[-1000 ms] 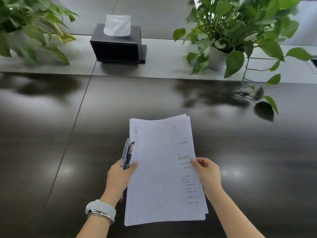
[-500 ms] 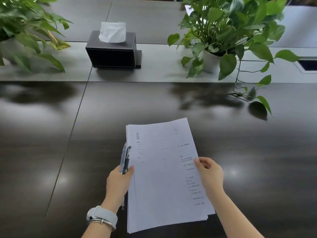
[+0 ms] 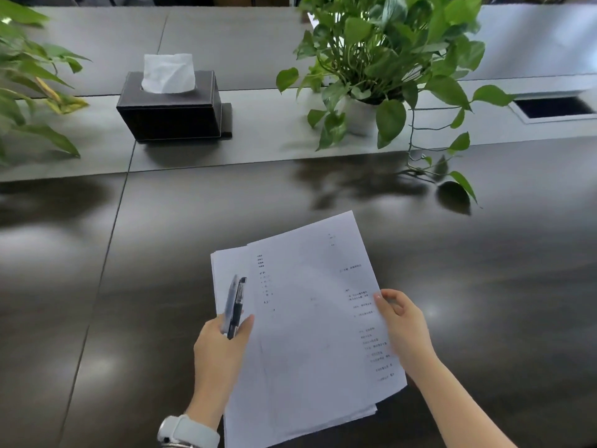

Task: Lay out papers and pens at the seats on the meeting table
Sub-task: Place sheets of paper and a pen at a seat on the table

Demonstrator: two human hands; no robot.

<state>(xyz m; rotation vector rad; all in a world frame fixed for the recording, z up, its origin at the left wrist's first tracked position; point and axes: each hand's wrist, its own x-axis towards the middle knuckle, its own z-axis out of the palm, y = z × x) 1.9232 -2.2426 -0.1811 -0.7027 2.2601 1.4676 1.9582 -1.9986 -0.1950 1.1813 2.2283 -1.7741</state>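
I hold the stack of white printed paper sheets (image 3: 300, 318) low in the middle of the frame, above the dark glossy counter (image 3: 484, 286). My left hand (image 3: 219, 347) grips the stack's left edge and, with the same fingers, two pens (image 3: 235, 305), one pale and translucent, one black, both pointing away from me. My right hand (image 3: 403, 328) pinches the right edge of the top sheet, thumb on the printed face, fingers curled beneath. That top sheet is skewed clockwise, so the corners of the sheets under it show at the upper left and at the lower right.

Around the stack the dark counter lies open to the left, to the right and ahead, up to the grey raised centre strip (image 3: 258, 150) that crosses the upper half of the frame. A thin seam runs diagonally through the dark surface at the left.

On the strip stands a black leather-look tissue box (image 3: 171, 108) with a white tissue standing up from it, at the upper left of centre. A green trailing pothos plant in a white pot (image 3: 387, 59) sits at the upper right; one vine hangs down onto the dark surface, well apart from the papers. A second leafy green plant (image 3: 29, 79) enters at the far left edge. A rectangular dark cable opening with a pale frame (image 3: 554, 108) lies at the right edge. A white smartwatch band (image 3: 187, 431) sits on my left wrist.
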